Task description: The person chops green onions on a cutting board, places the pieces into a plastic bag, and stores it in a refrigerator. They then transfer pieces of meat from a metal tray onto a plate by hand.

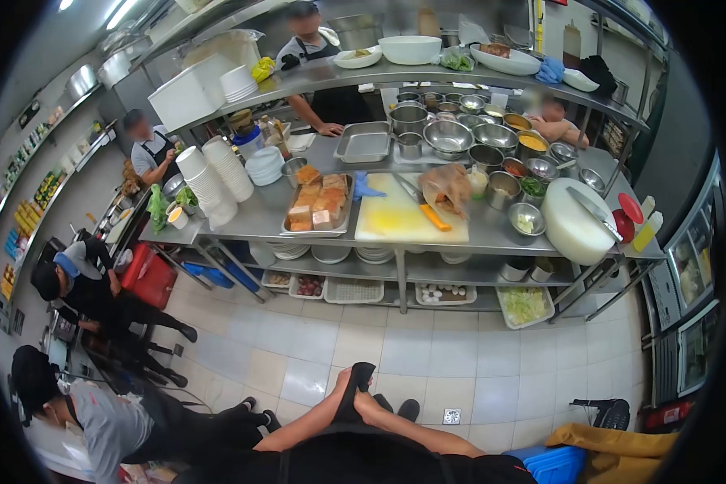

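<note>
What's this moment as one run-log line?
Left hand: gripping black cloth | Right hand: same cloth | Orange-handled metal knife: on rectangular white cutting board | hands: off steel worktable

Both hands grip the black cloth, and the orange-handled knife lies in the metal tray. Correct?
No, wrong spot for the orange-handled knife: the head view shows it on the cutting board. The left hand and right hand do grip the black cloth.

We're looking at the worktable (258, 208): tray (319, 232) front left, cutting board (395, 234) mid-front, chopping block (569, 231) at right. 1 knife (435, 217) lies on the board, another knife (595, 211) on the block. Behind the board, bowls (449, 139) crowd together; left of the tray, 2 container stacks (227, 168)!
</note>
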### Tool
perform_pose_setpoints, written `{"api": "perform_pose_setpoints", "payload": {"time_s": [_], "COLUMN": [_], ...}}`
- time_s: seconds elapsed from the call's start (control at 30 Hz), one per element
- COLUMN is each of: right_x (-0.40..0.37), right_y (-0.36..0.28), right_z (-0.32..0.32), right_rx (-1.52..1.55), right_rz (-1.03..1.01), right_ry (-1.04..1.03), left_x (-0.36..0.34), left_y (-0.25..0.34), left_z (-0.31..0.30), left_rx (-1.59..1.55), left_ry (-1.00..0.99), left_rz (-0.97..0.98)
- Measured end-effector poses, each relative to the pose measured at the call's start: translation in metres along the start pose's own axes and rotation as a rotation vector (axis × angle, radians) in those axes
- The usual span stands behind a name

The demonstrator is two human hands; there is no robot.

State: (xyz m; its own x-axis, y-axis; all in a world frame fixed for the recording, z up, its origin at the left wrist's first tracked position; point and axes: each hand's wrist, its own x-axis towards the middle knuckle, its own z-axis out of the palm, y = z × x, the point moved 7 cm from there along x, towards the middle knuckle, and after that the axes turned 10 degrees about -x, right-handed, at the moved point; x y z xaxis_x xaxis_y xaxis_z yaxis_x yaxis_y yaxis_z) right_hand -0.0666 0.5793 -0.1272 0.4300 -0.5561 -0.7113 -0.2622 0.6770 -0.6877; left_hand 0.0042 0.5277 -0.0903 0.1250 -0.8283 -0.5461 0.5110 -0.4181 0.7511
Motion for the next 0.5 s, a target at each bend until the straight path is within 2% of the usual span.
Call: {"api": "perform_pose_setpoints", "payload": {"time_s": [0.03, 0.07, 0.1, 0.13, 0.2, 0.23, 0.33, 0.43, 0.47, 0.5], "right_x": [0.005, 0.002, -0.001, -0.005, -0.005, -0.005, -0.029, -0.027, -0.015, 0.008], "right_y": [0.000, -0.004, -0.013, -0.021, -0.023, -0.027, -0.050, -0.052, -0.043, -0.029], "right_z": [-0.004, -0.004, -0.006, -0.007, -0.006, -0.007, -0.009, -0.008, -0.007, -0.001], "right_rx": [-0.126, -0.129, -0.224, -0.320, -0.379, -0.438, -0.576, -0.590, -0.593, -0.705], "right_rz": [-0.043, -0.043, -0.101, -0.159, -0.203, -0.248, -0.235, -0.274, -0.276, -0.373], "right_ry": [0.089, 0.085, 0.103, 0.122, 0.176, 0.232, 0.189, 0.196, 0.197, 0.188], "left_x": [-0.004, -0.004, -0.001, -0.002, -0.017, -0.023, -0.031, -0.034, -0.035, -0.036], "left_y": [0.005, 0.005, 0.006, 0.005, 0.017, 0.022, 0.027, 0.030, 0.032, 0.034], "left_z": [0.001, -0.002, -0.002, -0.005, -0.007, -0.003, 0.000, -0.002, -0.003, -0.004], "left_rx": [-0.053, -0.106, -0.239, -0.240, -0.187, -0.187, -0.176, -0.153, -0.134, -0.116], "left_ry": [-0.021, -0.043, -0.088, -0.086, 0.051, 0.050, 0.067, 0.053, 0.044, 0.033], "left_rz": [0.005, 0.007, -0.003, -0.003, 0.041, 0.043, 0.057, 0.074, 0.081, 0.089]}}
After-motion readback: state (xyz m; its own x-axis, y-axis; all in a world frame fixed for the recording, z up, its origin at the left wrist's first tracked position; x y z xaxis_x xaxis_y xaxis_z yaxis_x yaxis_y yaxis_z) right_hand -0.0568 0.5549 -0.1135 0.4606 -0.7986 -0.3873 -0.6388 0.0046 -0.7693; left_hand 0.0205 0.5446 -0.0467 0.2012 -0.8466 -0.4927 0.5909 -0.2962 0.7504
